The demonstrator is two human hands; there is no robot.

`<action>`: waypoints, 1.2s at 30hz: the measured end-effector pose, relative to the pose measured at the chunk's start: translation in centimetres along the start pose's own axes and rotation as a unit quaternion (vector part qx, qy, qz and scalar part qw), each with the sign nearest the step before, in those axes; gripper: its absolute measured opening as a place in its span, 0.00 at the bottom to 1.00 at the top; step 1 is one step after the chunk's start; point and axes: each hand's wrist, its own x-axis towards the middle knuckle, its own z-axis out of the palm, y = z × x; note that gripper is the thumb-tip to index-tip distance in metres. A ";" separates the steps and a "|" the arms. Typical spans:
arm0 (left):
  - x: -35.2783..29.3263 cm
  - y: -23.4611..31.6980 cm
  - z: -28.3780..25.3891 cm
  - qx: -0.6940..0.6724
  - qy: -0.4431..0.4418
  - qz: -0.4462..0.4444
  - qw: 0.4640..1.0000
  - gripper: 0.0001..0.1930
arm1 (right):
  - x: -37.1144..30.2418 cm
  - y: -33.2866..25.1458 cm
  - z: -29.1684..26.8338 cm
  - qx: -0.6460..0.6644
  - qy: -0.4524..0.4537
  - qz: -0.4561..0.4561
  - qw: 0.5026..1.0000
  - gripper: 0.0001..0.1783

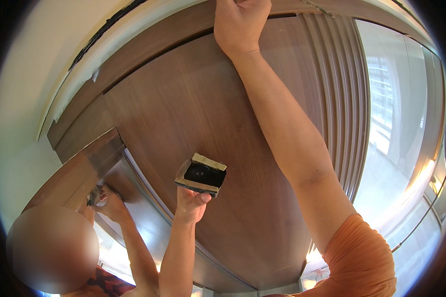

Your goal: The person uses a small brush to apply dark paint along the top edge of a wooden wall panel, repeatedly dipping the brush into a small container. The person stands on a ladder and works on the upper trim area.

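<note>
My left hand holds up a small, shallow box from below, thumb pressed on its near side. The box has tan, cardboard-like edges and a black inside. Behind it stands a large brown wood-grain panel. My right arm reaches up across this panel. At the top edge of the view, my right hand is closed against the brown trim above the panel. Its fingertips are partly cut off by the picture edge, so what they hold, if anything, cannot be made out.
At the lower left a co-worker's hand works at a brown frame with a small greyish thing. A ribbed panel and a bright window stand to the right. A black strip runs along the pale surface at upper left.
</note>
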 end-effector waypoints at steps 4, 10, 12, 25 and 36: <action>-0.2 -0.2 -0.3 -0.005 0.000 -0.001 1.000 0.42 | 0.2 0.1 0.0 0.002 0.015 -0.032 0.999 0.04; -0.2 -0.2 -0.2 -0.010 -0.009 0.001 1.000 0.42 | 0.1 -0.3 -0.5 -0.062 0.035 -0.041 0.997 0.05; -0.2 -0.1 0.0 -0.010 -0.020 0.005 1.000 0.42 | 0.1 -0.4 -0.7 -0.097 0.048 -0.053 0.993 0.05; -0.5 -0.2 0.2 -0.025 -0.004 0.004 1.000 0.41 | -1.0 -0.5 -0.5 -0.222 -0.025 -0.161 0.961 0.15; -3.2 -0.2 1.3 -0.036 0.018 -0.058 0.998 0.41 | -1.4 -0.1 0.0 -0.244 -0.036 -0.204 0.947 0.17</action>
